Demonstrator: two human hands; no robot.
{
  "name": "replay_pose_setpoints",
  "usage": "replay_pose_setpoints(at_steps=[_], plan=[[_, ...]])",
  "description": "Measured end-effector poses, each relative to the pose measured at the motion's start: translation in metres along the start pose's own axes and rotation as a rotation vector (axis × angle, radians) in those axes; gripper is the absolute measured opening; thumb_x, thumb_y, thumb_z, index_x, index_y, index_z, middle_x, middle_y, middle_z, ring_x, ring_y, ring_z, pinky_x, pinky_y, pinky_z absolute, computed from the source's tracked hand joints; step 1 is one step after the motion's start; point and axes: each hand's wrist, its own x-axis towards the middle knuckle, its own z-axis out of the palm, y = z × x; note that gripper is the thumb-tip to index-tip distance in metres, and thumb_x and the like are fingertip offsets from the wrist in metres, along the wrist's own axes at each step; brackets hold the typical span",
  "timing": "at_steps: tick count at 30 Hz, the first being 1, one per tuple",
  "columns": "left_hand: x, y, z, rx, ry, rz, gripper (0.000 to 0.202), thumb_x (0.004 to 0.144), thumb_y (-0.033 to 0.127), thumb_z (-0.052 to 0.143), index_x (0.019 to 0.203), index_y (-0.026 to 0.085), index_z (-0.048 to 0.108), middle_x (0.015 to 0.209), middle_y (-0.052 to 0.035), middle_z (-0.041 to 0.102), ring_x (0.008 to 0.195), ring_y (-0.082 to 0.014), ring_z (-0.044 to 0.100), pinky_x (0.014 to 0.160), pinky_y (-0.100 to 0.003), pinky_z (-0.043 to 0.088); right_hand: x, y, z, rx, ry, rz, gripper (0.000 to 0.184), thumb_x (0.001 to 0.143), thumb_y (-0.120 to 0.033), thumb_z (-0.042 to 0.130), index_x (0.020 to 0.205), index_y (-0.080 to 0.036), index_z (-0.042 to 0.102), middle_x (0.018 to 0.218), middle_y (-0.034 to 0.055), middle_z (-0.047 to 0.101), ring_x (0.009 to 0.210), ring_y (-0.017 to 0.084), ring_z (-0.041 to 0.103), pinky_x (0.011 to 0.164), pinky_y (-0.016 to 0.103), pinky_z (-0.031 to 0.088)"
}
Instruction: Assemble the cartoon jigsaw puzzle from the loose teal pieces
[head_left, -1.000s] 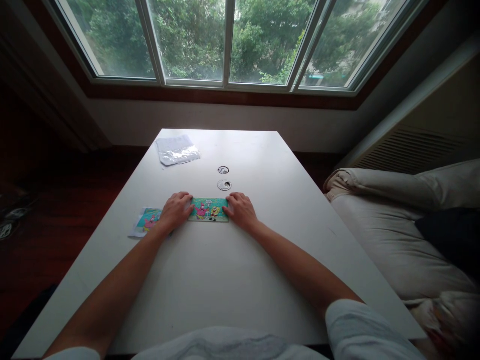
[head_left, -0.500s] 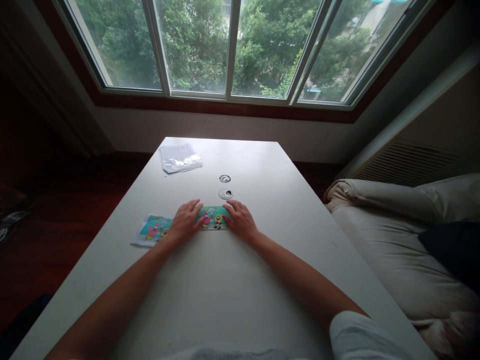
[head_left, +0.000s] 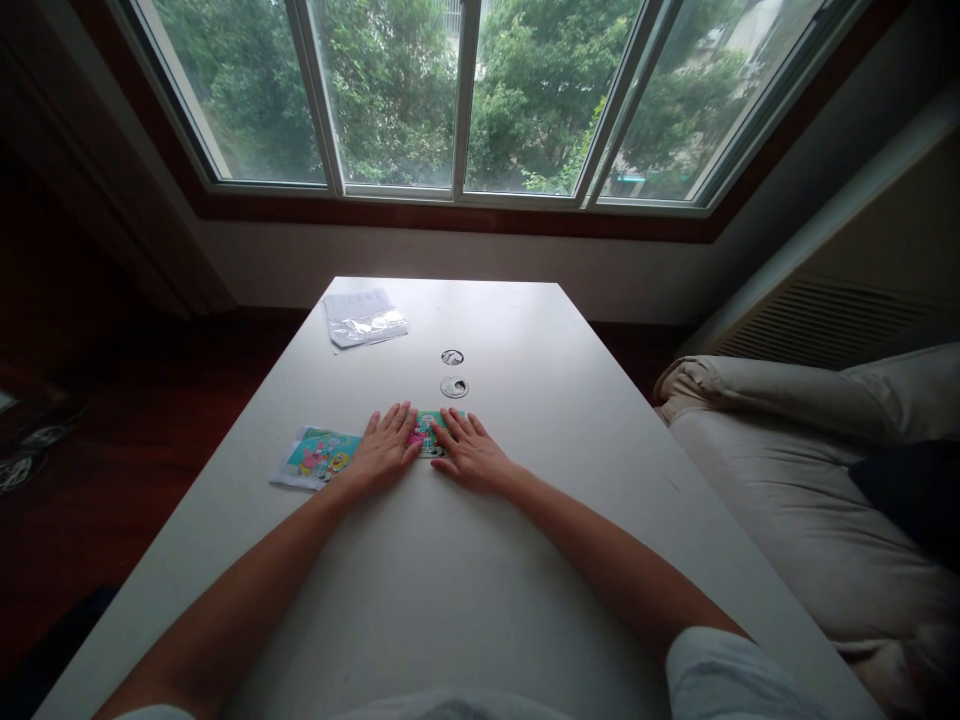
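Observation:
A small cartoon picture puzzle [head_left: 425, 433] lies on the white table [head_left: 465, 580], mostly covered by my two hands. My left hand [head_left: 386, 450] lies flat on its left part with fingers stretched out. My right hand [head_left: 469, 452] lies flat on its right part, fingers also spread. Only a narrow strip of the picture shows between the hands. A second cartoon sheet [head_left: 319, 456] lies just left of my left hand, uncovered.
A clear plastic bag [head_left: 364, 318] lies at the far left of the table. Two small round items [head_left: 453, 373] sit just beyond my hands. A pale sofa [head_left: 810, 470] stands to the right, and a window [head_left: 465, 90] runs behind the table.
Both hands have slid inward over the picture from its ends, and their fingers have flattened out. Less of the picture shows now. The view has tilted slightly.

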Motion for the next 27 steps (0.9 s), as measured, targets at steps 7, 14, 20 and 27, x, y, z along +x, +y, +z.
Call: replay_pose_setpoints(at_steps=[7,14,20,27], plan=[[-0.002,0.007,-0.002,0.004,-0.023,0.232,0.066,0.105,0.054,0.023,0.162,0.023,0.016,0.169,-0.0047,0.016,0.157,-0.0215,0.012,0.127,-0.046,0.007,0.011,0.005,0.001,-0.015,0.01,0.096,0.079,0.1,-0.068,0.019,0.163,-0.021,0.014,0.169,0.0083,0.006,0.158,0.026,0.003,0.127,0.049,0.003],[0.005,0.01,-0.006,-0.027,-0.086,0.238,0.07,0.103,0.061,0.024,0.162,0.025,0.016,0.169,-0.0044,0.012,0.157,-0.0241,0.01,0.127,-0.047,0.01,0.014,0.015,0.001,-0.029,0.012,0.146,0.074,0.102,-0.062,0.017,0.163,-0.021,0.016,0.169,0.0072,0.006,0.158,0.024,0.005,0.127,0.047,0.003],[0.011,0.001,-0.001,-0.034,-0.072,0.152,0.075,0.101,0.067,0.024,0.162,0.025,0.017,0.169,-0.0055,0.011,0.158,-0.0247,0.007,0.127,-0.048,0.007,0.011,0.02,0.001,-0.022,0.017,0.148,0.074,0.102,-0.063,0.018,0.163,-0.022,0.015,0.17,0.0074,0.006,0.158,0.024,0.005,0.127,0.048,0.004],[0.012,-0.006,-0.009,-0.064,0.06,0.132,0.066,0.103,0.058,0.029,0.16,0.025,0.026,0.168,-0.0065,0.022,0.156,-0.0243,0.018,0.126,-0.048,0.016,0.001,0.032,-0.002,-0.017,0.002,0.105,0.076,0.101,-0.065,0.022,0.163,-0.021,0.018,0.169,0.0092,0.01,0.157,0.026,0.007,0.126,0.051,0.007]])
